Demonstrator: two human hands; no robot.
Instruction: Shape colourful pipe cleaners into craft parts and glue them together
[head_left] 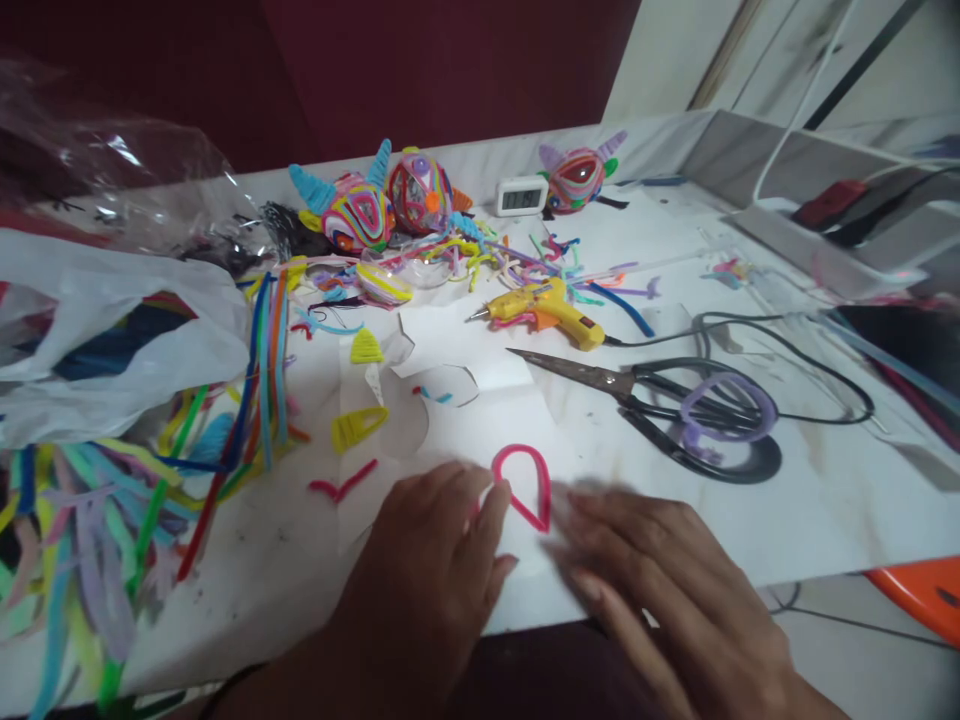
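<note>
Loop of pink pipe cleaner [545, 490], teardrop-shaped: lay on white paper [517, 410] between the hands. Left hand [442, 540]: fingers bent, tips at the loop's left side; whether they gripped it could not be told. Right hand [667, 580]: blurred, fingers extended and open, just beside the loop. Yellow glue gun [551, 308] and black-handled scissors [637, 390]: lay beyond.

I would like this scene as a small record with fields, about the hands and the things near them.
Left hand: fingertips at left side of pink loop
Right hand: right of pink loop, blurred; contact unclear
Glue gun: yellow, beyond the hands
Scissors: black handles, purple loop lying over them
Clock: white, near table's far edge
</note>
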